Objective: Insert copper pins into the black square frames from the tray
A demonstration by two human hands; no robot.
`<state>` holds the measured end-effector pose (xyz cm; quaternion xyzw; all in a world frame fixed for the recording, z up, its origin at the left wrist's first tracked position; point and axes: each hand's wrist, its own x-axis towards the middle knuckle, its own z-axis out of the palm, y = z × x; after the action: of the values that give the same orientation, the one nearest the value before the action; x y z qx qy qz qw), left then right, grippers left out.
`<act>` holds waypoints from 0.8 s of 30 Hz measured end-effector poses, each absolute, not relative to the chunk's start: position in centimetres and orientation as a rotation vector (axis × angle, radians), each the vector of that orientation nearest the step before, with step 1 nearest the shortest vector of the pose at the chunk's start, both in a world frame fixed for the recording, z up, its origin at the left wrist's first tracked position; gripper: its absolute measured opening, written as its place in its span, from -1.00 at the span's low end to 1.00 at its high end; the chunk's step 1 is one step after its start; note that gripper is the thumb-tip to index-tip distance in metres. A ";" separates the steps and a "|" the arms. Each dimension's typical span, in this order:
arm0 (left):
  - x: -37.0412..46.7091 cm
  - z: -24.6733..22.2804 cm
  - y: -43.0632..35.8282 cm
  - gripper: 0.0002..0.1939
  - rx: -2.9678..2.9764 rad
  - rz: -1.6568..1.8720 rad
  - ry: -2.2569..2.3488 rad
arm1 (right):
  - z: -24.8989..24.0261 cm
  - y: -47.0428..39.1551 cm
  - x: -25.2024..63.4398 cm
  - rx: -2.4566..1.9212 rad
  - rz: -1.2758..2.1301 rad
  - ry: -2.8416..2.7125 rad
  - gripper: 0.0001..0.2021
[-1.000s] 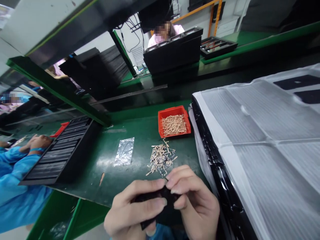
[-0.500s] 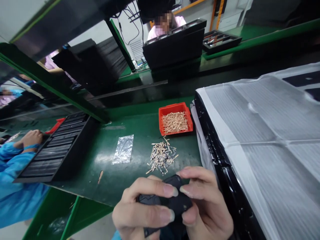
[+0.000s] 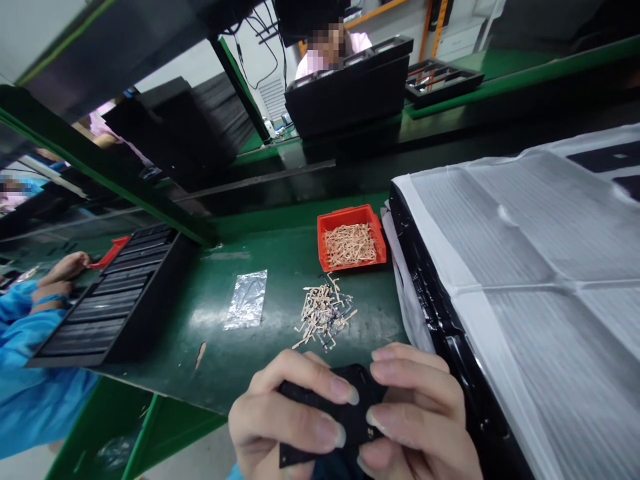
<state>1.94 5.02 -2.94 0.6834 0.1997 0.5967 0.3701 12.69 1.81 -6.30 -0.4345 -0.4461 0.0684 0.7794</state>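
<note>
Together, both hands [image 3: 355, 417] pinch the black part [image 3: 353, 407].

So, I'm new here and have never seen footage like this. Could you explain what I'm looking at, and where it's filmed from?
There is no robot here: one camera, worn on a person's head, looks forward and down at their bare hands. The left hand grips a flat black part, and the fingertips of the right hand are at its other end. What the part belongs to, I can't tell.

On the green tabletop lie a pile of small strips, a clear plastic bag and a red bin of tan strips. To the right is a pale translucent sheet over something black; to the left, a black tray near a co-worker's hand.
</note>
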 end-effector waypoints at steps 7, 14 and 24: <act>1.4 -1.6 4.7 -0.73 1.867 1.552 0.634 | -6.5 1.5 12.6 -0.978 0.196 -1.025 -0.80; -0.2 -0.6 4.9 -0.76 2.222 1.514 0.810 | -6.2 1.9 14.0 -0.895 0.485 -1.257 -0.79; -1.5 1.7 5.7 -0.73 2.427 1.126 0.702 | -6.3 1.9 14.3 -0.860 0.859 -1.370 -0.65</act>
<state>-1.50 5.72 1.68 0.8620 0.2492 0.4000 0.1866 14.34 1.90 -6.29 -0.3723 -0.5933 0.3719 0.6091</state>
